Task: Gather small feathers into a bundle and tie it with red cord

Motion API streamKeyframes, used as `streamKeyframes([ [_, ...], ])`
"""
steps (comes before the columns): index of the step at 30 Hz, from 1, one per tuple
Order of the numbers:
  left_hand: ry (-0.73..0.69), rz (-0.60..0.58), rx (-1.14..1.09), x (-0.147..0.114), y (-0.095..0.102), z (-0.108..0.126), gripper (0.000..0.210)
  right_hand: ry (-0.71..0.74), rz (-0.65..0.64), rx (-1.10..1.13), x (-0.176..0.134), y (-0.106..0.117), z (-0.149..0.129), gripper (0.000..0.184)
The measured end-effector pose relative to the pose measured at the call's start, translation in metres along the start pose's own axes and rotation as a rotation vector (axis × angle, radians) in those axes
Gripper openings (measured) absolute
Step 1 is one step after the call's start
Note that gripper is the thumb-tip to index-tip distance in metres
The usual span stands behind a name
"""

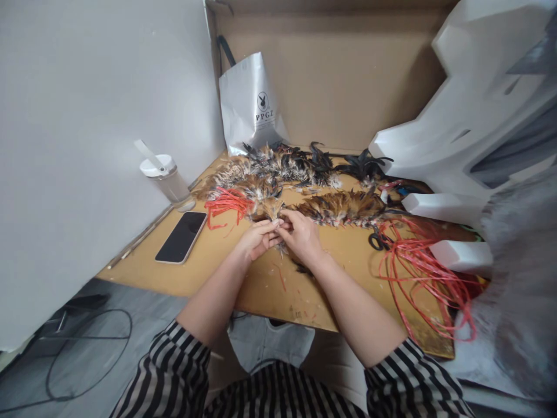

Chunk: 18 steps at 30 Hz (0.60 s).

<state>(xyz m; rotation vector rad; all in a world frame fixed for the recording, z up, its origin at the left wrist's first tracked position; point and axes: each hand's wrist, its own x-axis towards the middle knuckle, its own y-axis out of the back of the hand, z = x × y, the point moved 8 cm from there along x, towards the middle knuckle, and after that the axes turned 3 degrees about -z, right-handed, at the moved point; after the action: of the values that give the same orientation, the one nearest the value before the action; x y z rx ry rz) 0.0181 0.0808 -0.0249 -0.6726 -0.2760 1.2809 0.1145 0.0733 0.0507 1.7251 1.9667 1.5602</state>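
Note:
My left hand [260,239] and my right hand [301,235] meet over the middle of the wooden table [209,264]. Between their fingertips they pinch a small bunch of brown feathers [268,206], its tips fanning away from me. The base of the bunch is hidden by my fingers. Just beyond my right hand lies a row of brown and black feather bunches [343,207]. Cut red plastic strips [228,201] are heaped to the left of the held bunch.
A phone [181,237] lies at the left, near a lidded cup [165,180]. More feathers [282,164] and a silver bag [248,104] are at the back. Scissors handles [378,241] and tangled red plastic strands [418,273] lie right, beside white foam [461,255].

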Motion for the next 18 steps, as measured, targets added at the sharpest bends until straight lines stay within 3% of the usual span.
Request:
streamKeyframes([
  [7,-0.018,0.013,0.076,-0.001,-0.003,0.001,0.016,-0.091,0.006,0.098,0.002,0.001,0.013,0.027],
  [10,-0.044,0.023,0.118,0.000,0.000,0.004,0.019,-0.140,-0.105,0.351,0.006,-0.005,0.021,0.022],
  [14,-0.062,0.010,0.235,0.000,0.001,0.005,0.023,-0.372,-0.201,0.770,0.005,-0.015,0.036,0.026],
  [18,-0.085,0.004,0.370,-0.003,-0.003,0.005,0.023,-0.445,-0.187,0.859,0.001,-0.021,0.036,0.028],
])
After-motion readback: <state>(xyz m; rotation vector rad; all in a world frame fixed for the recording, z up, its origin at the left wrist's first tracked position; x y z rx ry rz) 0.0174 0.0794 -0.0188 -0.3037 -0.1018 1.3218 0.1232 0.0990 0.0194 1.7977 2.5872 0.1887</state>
